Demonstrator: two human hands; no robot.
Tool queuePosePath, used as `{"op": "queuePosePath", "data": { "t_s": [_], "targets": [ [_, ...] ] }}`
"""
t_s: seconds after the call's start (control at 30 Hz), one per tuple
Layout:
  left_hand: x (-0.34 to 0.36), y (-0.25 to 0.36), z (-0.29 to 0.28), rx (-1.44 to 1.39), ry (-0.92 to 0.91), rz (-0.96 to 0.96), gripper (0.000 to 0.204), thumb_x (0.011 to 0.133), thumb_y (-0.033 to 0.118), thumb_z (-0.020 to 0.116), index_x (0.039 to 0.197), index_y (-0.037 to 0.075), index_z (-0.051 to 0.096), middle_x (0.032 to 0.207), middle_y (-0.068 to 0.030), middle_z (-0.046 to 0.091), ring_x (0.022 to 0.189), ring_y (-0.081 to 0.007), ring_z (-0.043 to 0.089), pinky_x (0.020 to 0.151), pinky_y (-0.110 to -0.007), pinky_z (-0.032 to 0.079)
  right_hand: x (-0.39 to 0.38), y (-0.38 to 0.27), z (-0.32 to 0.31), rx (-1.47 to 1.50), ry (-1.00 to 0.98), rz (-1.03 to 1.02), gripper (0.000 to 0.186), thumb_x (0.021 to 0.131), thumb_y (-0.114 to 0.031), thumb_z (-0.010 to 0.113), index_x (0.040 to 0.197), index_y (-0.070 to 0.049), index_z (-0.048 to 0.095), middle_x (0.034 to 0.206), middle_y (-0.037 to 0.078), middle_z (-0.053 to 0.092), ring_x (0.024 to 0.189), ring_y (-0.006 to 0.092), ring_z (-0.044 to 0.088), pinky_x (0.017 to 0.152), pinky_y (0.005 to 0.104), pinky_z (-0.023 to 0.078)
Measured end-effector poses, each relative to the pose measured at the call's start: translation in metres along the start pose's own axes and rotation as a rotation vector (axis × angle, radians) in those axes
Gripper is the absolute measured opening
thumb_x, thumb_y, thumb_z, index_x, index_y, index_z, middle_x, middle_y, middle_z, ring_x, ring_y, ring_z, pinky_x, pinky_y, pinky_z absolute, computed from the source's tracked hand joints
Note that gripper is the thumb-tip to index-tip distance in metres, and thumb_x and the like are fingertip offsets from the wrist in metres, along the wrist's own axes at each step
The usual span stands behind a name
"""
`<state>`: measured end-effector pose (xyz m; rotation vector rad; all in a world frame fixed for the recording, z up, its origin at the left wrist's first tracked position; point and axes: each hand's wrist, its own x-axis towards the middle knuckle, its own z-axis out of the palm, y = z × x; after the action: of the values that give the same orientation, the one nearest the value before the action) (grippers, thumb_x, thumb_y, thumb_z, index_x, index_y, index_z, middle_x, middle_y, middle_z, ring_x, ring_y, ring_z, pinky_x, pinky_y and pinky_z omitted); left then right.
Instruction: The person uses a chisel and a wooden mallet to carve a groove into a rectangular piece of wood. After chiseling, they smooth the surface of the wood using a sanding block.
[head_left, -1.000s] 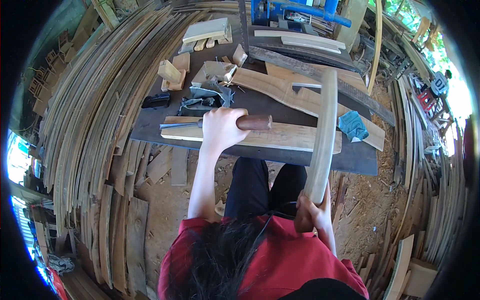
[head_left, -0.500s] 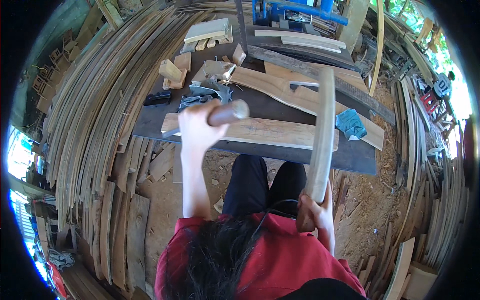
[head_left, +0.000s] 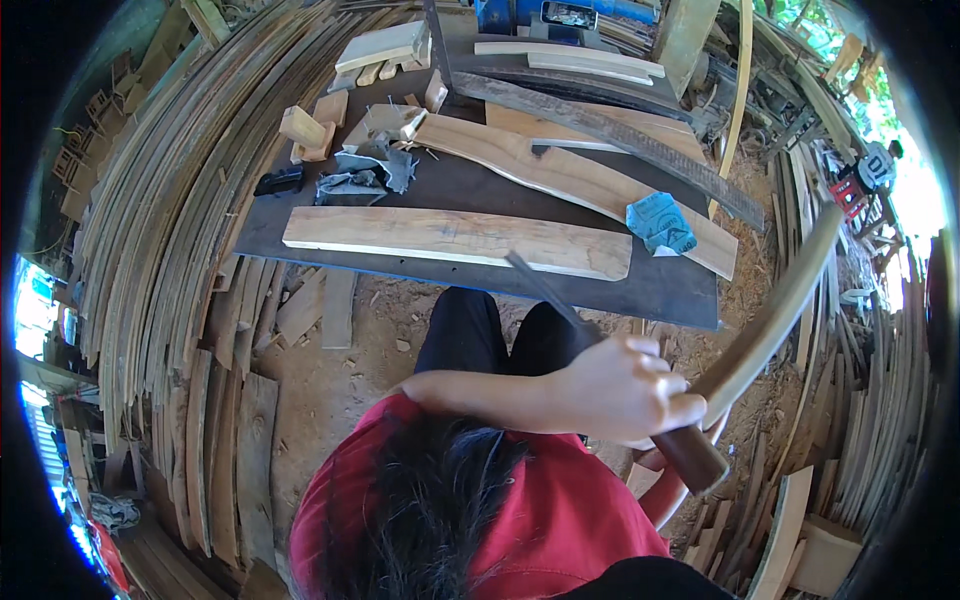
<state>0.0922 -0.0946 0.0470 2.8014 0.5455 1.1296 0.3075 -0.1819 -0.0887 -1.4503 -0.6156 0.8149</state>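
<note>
My left hand reaches across my body to the right, closed round a tool with a thick brown wooden handle. Its narrow dark metal blade points up and left toward the table edge; I cannot tell whether it is a file or a chisel. Behind that handle, my right hand is mostly hidden, gripping the lower end of a curved wooden piece. This piece leans up to the right. On the table ahead lies a flat wooden board, with blue sandpaper beyond its right end.
The dark table also bears a long shaped plank, crumpled grey sandpaper, a wooden block and a black object. Stacked wood strips line the left side. A person sits far right.
My left hand has swung from over the table to my right side, bringing the wooden-handled tool beside the curved wooden piece. That piece has tilted to the right.
</note>
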Motion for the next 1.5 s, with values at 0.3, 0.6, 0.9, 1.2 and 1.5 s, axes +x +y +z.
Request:
{"op": "queuePosePath", "data": {
  "t_s": [0.3, 0.6, 0.9, 1.2, 1.5],
  "targets": [
    [0.021, -0.037, 0.036, 0.047, -0.266, -0.283, 0.026, 0.063, 0.027, 0.071, 0.086, 0.018, 0.064, 0.071, -0.0045, 0.068, 0.066, -0.0248, 0.068, 0.064, -0.037, 0.052, 0.005, -0.044, -0.009, 0.111, -0.059, -0.06, 0.081, 0.076, -0.011, 0.072, 0.144, -0.003, 0.028, 0.105, 0.017, 0.058, 0.078, 0.0261, 0.063, 0.065, 0.0382, 0.055],
    [0.031, -0.042, 0.032, 0.054, -0.276, -0.448, 0.023, 0.065, 0.027, 0.069, 0.085, 0.017, 0.067, 0.068, -0.009, 0.067, 0.065, -0.0278, 0.068, 0.057, -0.041, 0.052, -0.018, -0.032, 0.009, -0.003, -0.434, 0.057, 0.084, 0.067, -0.003, 0.074, 0.14, -0.005, 0.032, 0.095, 0.013, 0.059, 0.078, 0.0236, 0.062, 0.064, 0.0391, 0.054],
    [0.006, -0.071, 0.021, 0.213, -0.209, -0.591, 0.022, 0.065, 0.026, 0.071, 0.085, 0.02, 0.068, 0.068, -0.007, 0.067, 0.068, -0.0271, 0.069, 0.057, -0.04, 0.053, -0.02, -0.034, 0.016, 0.207, -0.154, -0.018, 0.068, 0.074, -0.016, 0.074, 0.129, -0.001, 0.037, 0.089, 0.015, 0.06, 0.069, 0.0256, 0.062, 0.061, 0.0382, 0.054],
    [-0.029, -0.097, -0.01, 0.319, -0.17, -0.73, 0.018, 0.063, 0.03, 0.072, 0.077, 0.02, 0.067, 0.066, -0.0086, 0.065, 0.065, -0.0287, 0.067, 0.057, -0.042, 0.052, -0.015, -0.03, 0.028, 0.126, -0.299, 0.062, 0.083, 0.072, -0.006, 0.074, 0.142, -0.008, 0.028, 0.095, 0.015, 0.06, 0.074, 0.0247, 0.063, 0.061, 0.0374, 0.054],
    [-0.054, -0.115, -0.021, 0.393, -0.101, -0.715, 0.022, 0.061, 0.025, 0.073, 0.083, 0.021, 0.071, 0.068, -0.0088, 0.067, 0.068, -0.0287, 0.068, 0.062, -0.042, 0.054, -0.034, -0.021, 0.078, -0.106, -0.577, -0.015, 0.068, 0.07, -0.003, 0.073, 0.129, -0.003, 0.039, 0.09, 0.01, 0.06, 0.074, 0.0185, 0.062, 0.064, 0.0337, 0.053]
  ]
}}
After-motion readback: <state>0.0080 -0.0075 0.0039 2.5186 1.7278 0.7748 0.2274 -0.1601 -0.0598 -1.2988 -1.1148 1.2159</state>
